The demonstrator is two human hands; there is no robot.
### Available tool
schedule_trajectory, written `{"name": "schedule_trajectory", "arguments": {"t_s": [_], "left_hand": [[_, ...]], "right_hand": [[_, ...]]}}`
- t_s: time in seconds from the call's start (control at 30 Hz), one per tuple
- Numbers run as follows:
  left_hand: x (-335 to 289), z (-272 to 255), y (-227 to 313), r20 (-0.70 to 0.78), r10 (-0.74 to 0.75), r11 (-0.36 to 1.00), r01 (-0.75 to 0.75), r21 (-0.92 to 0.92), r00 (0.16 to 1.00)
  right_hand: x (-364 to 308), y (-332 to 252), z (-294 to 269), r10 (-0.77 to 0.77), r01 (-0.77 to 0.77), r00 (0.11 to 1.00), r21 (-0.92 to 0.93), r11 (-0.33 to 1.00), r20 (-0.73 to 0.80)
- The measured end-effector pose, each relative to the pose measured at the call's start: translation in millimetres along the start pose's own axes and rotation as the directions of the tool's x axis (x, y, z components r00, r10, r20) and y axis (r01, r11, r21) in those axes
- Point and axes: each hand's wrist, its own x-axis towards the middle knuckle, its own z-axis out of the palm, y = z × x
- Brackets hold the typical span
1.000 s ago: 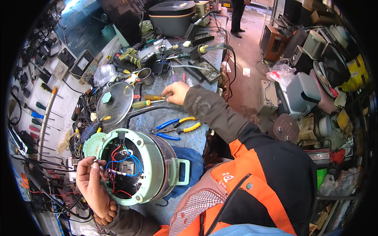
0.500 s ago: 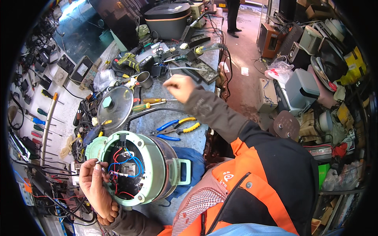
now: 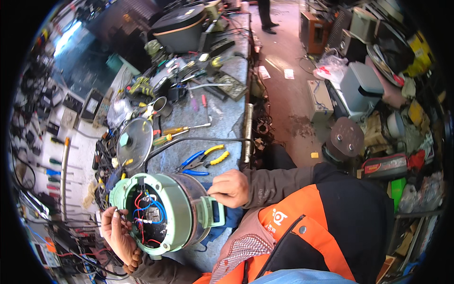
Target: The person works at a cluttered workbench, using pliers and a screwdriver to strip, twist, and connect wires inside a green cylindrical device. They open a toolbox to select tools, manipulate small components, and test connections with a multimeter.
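Observation:
A pale green, round appliance body (image 3: 173, 208) lies on its side on the bench, its open end facing left. Red and blue wires (image 3: 156, 206) show inside it. At its left rim, my left hand (image 3: 117, 234) is closed in a pinch on a small dark piece (image 3: 121, 211), too small to name. My right hand (image 3: 231, 188) has its fingers curled, close beside the appliance's handle (image 3: 216, 213). Whatever those fingers hold, if anything, is hidden. Blue-and-yellow pliers (image 3: 201, 161) lie open just beyond the appliance. A red-handled screwdriver (image 3: 204, 100) rests farther up the bench.
A glass lid (image 3: 135, 144) and yellow-handled screwdrivers (image 3: 175, 130) lie beyond the appliance. A black cable (image 3: 203, 139) crosses the bench (image 3: 227, 118). Tools and cords crowd the left side. A round-topped stool (image 3: 346, 135) stands at right; a person's legs (image 3: 266, 16) show far back.
My right hand has come back from the far tools to beside the appliance's handle. The red-handled screwdriver now shows on the bench. My left hand keeps its pinch at the rim.

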Motion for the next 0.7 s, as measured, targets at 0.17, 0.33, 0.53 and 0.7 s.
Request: {"name": "schedule_trajectory", "arguments": {"t_s": [0.17, 0.33, 0.53, 0.7], "left_hand": [[-1.5, -7.7, 0.7, 0.016, 0.018, 0.997, -0.019, 0.069, 1.000], [10.2, -27.5, -10.3, -0.018, 0.040, 0.999, -0.040, 0.002, 0.999], [-36.3, -33.7, 24.7, -0.271, 0.202, 0.979, -0.186, 0.082, 0.941], [-144.9, -174.8, 39.8, 0.296, 0.170, 0.359, -0.339, 0.870, 0.940]], "right_hand": [[-3.9, 0.7, 8.9, 0.019, -0.019, 0.999, -0.009, 1.000, -0.051], [-4.0, 2.9, 14.7, 0.004, -0.002, 0.999, 0.033, 0.999, -0.044], [-3.8, 12.4, 9.4, 0.050, -0.050, 0.999, -0.026, 0.998, 0.012], [-3.5, 8.6, 20.6, 0.038, -0.037, 0.998, -0.033, 0.999, 0.041]]}}
